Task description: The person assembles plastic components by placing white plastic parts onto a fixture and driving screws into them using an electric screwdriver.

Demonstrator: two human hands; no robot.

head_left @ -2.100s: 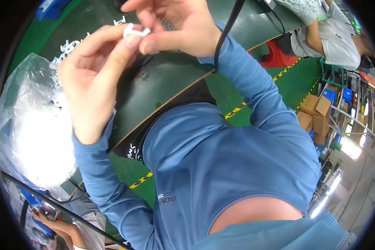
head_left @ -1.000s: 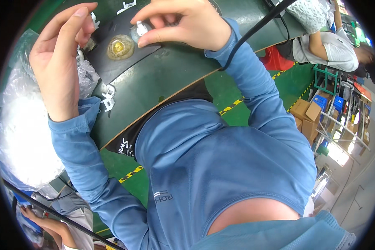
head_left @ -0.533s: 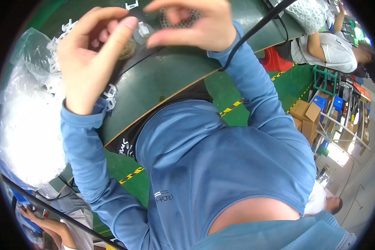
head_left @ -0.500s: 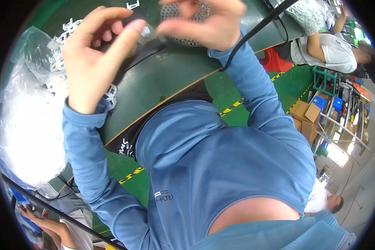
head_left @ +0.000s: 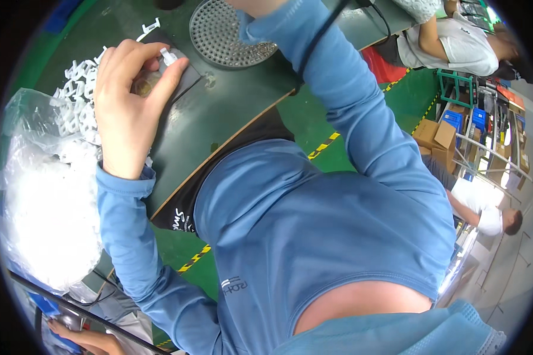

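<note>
My left hand (head_left: 130, 94) is closed, pinching a small white plastic part (head_left: 168, 57) between thumb and forefinger. Beneath its fingers lies a dark flat block (head_left: 185, 81) on the green table, with a round yellowish spot partly covered by the hand. My right hand (head_left: 257, 5) reaches past the top edge; only its wrist side shows, so its fingers are hidden. Just below that wrist is a round grey metal dish (head_left: 216, 38) with a grid of small holes or pits. A single white plastic piece (head_left: 150, 27) lies beyond my left hand.
A heap of white plastic pieces (head_left: 80, 106) lies left of my left hand, beside a large clear bag (head_left: 47, 219) of white items. A black cable (head_left: 320, 44) crosses my right forearm. Co-workers (head_left: 438, 50) sit to the right, near shelves and cardboard boxes (head_left: 435, 136).
My right hand has moved up and away from my left hand, mostly leaving the picture and uncovering the dish. My left hand stays over the block; the white part now shows in its pinch.
</note>
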